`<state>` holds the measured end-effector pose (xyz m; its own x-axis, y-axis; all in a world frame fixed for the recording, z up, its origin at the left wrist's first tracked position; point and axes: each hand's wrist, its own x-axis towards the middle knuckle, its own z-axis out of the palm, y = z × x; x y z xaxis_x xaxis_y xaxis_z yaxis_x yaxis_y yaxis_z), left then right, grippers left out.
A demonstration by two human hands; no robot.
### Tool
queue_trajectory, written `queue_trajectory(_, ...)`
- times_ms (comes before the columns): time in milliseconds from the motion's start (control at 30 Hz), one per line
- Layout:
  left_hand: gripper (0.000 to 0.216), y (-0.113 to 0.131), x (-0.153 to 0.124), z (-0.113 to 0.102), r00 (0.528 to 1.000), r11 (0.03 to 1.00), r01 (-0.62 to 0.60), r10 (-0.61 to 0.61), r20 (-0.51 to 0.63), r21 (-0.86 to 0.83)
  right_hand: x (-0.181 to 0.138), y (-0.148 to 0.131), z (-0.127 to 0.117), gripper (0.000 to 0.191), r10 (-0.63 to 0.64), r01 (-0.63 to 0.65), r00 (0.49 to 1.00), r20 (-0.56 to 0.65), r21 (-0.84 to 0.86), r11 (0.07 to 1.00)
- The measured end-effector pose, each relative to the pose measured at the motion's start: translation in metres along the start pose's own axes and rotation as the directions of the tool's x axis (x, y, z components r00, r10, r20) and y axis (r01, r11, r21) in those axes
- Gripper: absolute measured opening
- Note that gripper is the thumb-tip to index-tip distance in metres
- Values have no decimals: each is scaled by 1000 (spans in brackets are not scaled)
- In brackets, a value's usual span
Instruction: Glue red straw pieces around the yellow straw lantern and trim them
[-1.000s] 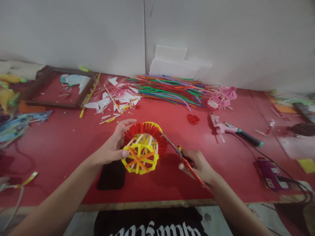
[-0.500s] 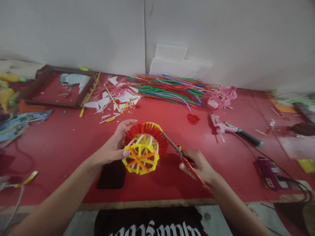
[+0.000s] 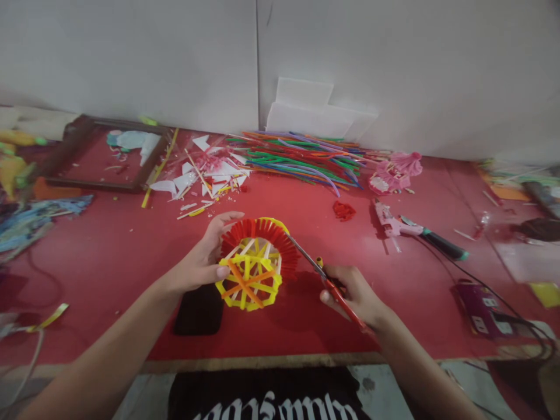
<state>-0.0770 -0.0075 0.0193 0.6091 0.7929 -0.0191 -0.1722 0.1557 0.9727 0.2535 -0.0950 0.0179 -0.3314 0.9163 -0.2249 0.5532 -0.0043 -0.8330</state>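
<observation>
My left hand (image 3: 203, 262) grips a small wheel-shaped craft frame (image 3: 249, 283) from its left side, thumb on the near rim. Two yellow rims are joined by pale sticks, and the near rim has yellow and orange spokes. Red fuzzy strips (image 3: 282, 249) wrap the back of the frame like a fringe. My right hand (image 3: 356, 297) is closed around a slim metal tool (image 3: 308, 254) with a red handle; its exact kind is unclear. The tool's tip meets the upper right of the fringe. A small yellow piece (image 3: 319, 262) shows beside the tool.
Coloured pipe cleaners (image 3: 301, 160) lie along the wall, with paper scraps (image 3: 205, 175) to their left. A pink glue gun (image 3: 389, 221), a dark-handled cutter (image 3: 444, 242) and a purple box (image 3: 481, 309) with cables are rightward. A black phone-like slab (image 3: 199, 312) lies below the left wrist.
Almost nothing differs. The wheel frame's near rim has shifted very slightly to the left; both hands and the tool keep nearly the same places.
</observation>
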Motion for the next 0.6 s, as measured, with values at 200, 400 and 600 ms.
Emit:
queue_trajectory(200, 90, 2, 0, 2, 999, 999, 36, -36, 6, -20, 0, 0, 0, 64, -9, 9, 1000, 6, -2, 1000)
queue_trajectory(400, 89, 3, 0, 1, 999, 999, 34, -33, 15, -14, 0, 0, 1, 65, -8, 8, 1000, 2, -5, 1000)
queue_trajectory(600, 90, 3, 0, 2, 999, 999, 36, -36, 0, 16, 0, 0, 1, 67, 6, -6, 1000, -16, -4, 1000)
